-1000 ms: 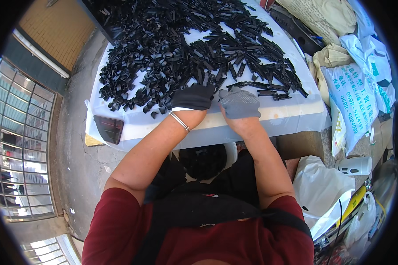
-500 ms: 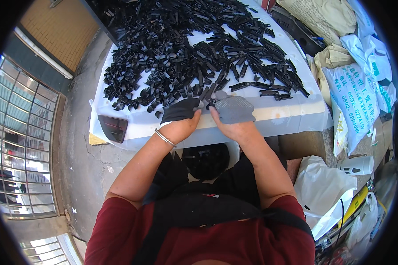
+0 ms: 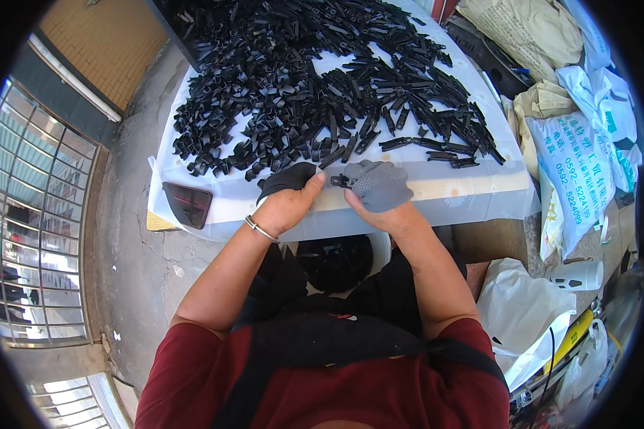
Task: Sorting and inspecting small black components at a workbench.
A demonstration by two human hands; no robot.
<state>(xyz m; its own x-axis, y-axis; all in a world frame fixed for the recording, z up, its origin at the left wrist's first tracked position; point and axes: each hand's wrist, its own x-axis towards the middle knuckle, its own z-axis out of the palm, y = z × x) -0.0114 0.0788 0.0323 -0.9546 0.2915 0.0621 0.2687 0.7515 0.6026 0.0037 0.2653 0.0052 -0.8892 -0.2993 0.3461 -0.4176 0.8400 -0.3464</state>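
Note:
My right hand (image 3: 381, 187), in a grey dotted fingerless glove, is closed around a small black plastic part (image 3: 338, 181). One end of that part, with a hole in it, sticks out toward my left hand; the rest is hidden by the glove. Just to the left, my left hand (image 3: 290, 194) wears a dark glove with the thumb bare and a metal bangle at the wrist. Its fingers are curled under and the thumb presses against them; whatever they hold is hidden. Right beyond both hands lie long narrow black plastic strips (image 3: 367, 141).
A heap of short, bent black pieces (image 3: 218, 118) covers the table's left side. A dark phone (image 3: 188, 205) lies at the front left corner of the white-covered table (image 3: 472, 187). Below the edge, a bucket (image 3: 334, 263) holds black parts. Sacks (image 3: 572, 175) crowd the right side.
My hands, close together at the black part before, are now slightly farther apart. The part's end shows more plainly out of my right hand. The whole view has shifted a little.

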